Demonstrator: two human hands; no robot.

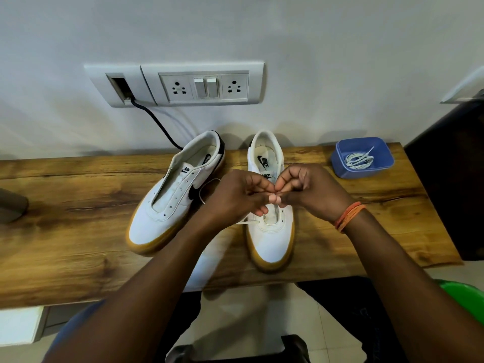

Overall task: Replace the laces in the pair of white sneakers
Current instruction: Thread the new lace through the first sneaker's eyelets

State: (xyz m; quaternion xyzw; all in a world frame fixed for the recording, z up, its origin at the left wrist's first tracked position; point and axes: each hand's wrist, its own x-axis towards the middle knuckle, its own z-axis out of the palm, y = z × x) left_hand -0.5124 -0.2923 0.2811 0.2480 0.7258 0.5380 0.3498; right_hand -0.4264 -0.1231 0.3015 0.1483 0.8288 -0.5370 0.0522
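Note:
Two white sneakers with gum soles stand on the wooden table [78,231], toes toward me. The left sneaker [167,205] has no lace in its eyelets. Over the right sneaker [272,237] my left hand [235,200] and my right hand [309,189] meet, fingertips pinching a thin white lace [247,221]. That lace runs through the lowest eyelets, and a loop of it shows left of my left hand. The middle of the right sneaker is hidden by my hands. Another white lace [358,159] lies coiled in a blue tub [340,169] at the back right.
A white socket and switch panel [204,85] is on the wall behind, with a black cable [159,124] dropping behind the table. A dark object [450,179] stands at the right edge, a green thing [461,294] lower right, a grey object [10,205] far left.

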